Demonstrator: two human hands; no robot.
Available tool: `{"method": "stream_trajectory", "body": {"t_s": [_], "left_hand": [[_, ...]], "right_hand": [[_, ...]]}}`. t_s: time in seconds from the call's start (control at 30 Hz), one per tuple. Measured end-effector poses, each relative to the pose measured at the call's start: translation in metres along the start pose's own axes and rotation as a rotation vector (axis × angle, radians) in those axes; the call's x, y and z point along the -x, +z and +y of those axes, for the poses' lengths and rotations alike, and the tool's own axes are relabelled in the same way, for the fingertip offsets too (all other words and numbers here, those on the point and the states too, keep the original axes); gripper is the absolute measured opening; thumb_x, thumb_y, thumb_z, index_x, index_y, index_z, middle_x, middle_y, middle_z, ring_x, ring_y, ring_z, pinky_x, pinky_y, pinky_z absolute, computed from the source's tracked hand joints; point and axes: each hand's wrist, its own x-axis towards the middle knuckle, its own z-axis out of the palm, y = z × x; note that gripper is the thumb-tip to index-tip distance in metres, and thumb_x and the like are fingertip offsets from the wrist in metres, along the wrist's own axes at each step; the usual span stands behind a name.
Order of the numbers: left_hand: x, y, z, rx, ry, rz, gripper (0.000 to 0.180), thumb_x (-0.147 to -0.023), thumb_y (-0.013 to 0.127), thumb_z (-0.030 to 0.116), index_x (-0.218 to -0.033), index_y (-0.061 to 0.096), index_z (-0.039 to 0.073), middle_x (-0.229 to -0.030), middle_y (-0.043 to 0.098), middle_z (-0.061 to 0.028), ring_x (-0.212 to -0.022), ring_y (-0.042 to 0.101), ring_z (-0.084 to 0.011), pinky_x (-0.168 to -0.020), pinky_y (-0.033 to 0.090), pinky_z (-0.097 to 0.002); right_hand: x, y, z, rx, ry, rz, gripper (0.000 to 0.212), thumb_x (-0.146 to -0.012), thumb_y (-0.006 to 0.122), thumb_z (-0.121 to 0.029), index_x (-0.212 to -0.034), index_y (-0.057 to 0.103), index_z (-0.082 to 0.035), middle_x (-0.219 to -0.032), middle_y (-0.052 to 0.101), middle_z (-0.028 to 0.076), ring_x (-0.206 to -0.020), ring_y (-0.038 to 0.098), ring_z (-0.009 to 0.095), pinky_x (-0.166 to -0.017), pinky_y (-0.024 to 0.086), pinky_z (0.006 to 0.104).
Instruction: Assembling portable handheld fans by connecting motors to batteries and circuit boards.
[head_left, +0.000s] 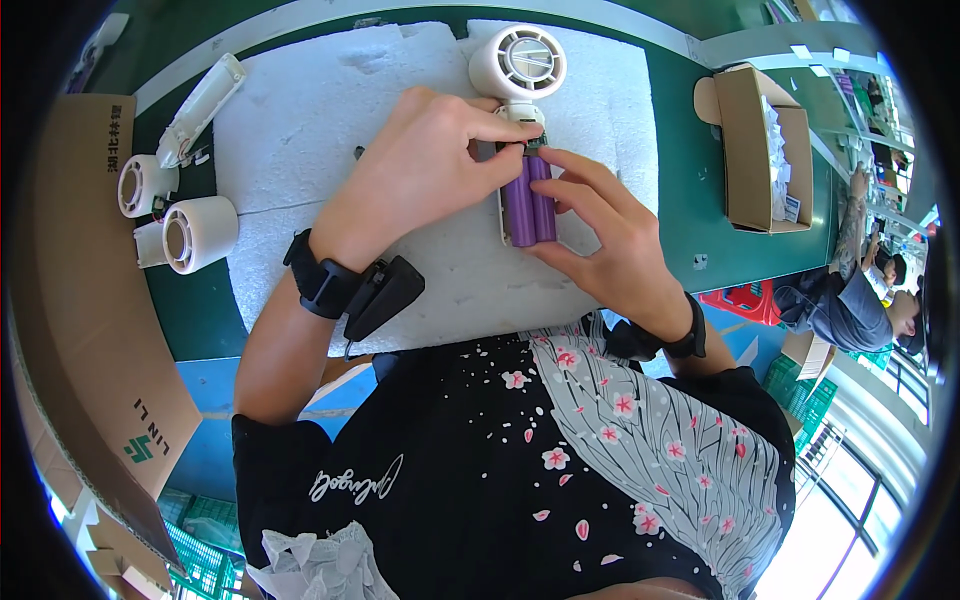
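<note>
A white handheld fan [486, 72] lies on a white foam sheet, its round grille facing up and its handle pointing toward me. Inside the uncovered handle sit two purple cylindrical battery cells [521, 212], side by side. My left hand [430, 165] comes in from the left, its thumb and index finger closed at the small green circuit board [533, 143] just above the cells. With fingers curled round the cells' right side, my right hand [615, 225] grips them, thumb at the bottom end and fingertips near the top. My left fingers partly hide the board.
Foam sheets [290, 130] cover the middle of the green table [690, 200]. More white fan bodies [205, 232] and a handle shell [205, 105] lie at the left, beside a large cardboard box [100, 250]. An opened carton [745, 150] stands at the right. Other people sit farther right.
</note>
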Motion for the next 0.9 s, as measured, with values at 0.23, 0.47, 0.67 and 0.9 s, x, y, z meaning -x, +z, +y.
{"method": "stream_trajectory", "body": {"t_s": [0.23, 0.47, 0.67, 0.9], "left_hand": [[0.001, 0.002, -0.003, 0.008, 0.0, 0.019, 0.028, -0.079, 0.068, 0.006, -0.107, 0.072, 0.008, -0.08, 0.069, -0.0168, -0.058, 0.061, -0.0136, -0.062, 0.051, -0.0245], [0.005, 0.001, -0.004, 0.049, -0.03, -0.024, 0.03, -0.08, 0.07, 0.008, -0.11, 0.072, 0.011, -0.078, 0.069, -0.0141, -0.056, 0.058, -0.0103, -0.061, 0.05, -0.0235], [0.007, -0.004, -0.003, 0.082, -0.079, -0.092, 0.037, -0.076, 0.077, 0.009, -0.112, 0.072, 0.013, -0.075, 0.069, -0.0115, -0.056, 0.056, -0.0087, -0.059, 0.048, -0.0235], [0.003, -0.004, -0.002, 0.151, -0.149, -0.112, 0.043, -0.068, 0.082, 0.015, -0.11, 0.073, 0.016, -0.082, 0.07, -0.0137, -0.058, 0.06, -0.0189, -0.058, 0.05, -0.0291]], "right_hand": [[0.0, 0.0, 0.004, 0.034, -0.082, 0.012, 0.044, -0.063, 0.084, 0.0, -0.094, 0.054, -0.004, -0.129, 0.055, 0.018, -0.092, 0.063, 0.023, -0.074, 0.055, 0.0312], [-0.002, -0.002, 0.004, 0.01, -0.092, -0.009, 0.046, -0.062, 0.084, 0.001, -0.091, 0.049, -0.006, -0.129, 0.055, 0.02, -0.089, 0.062, 0.021, -0.074, 0.055, 0.0313], [-0.003, -0.001, 0.004, -0.03, -0.037, -0.026, 0.048, -0.061, 0.084, 0.003, -0.093, 0.048, -0.006, -0.126, 0.052, 0.017, -0.087, 0.061, 0.021, -0.076, 0.056, 0.0314], [-0.018, -0.004, -0.004, -0.136, 0.191, -0.095, 0.054, -0.06, 0.084, 0.003, -0.101, 0.051, -0.006, -0.124, 0.044, 0.013, -0.085, 0.061, 0.022, -0.073, 0.055, 0.0307]]}}
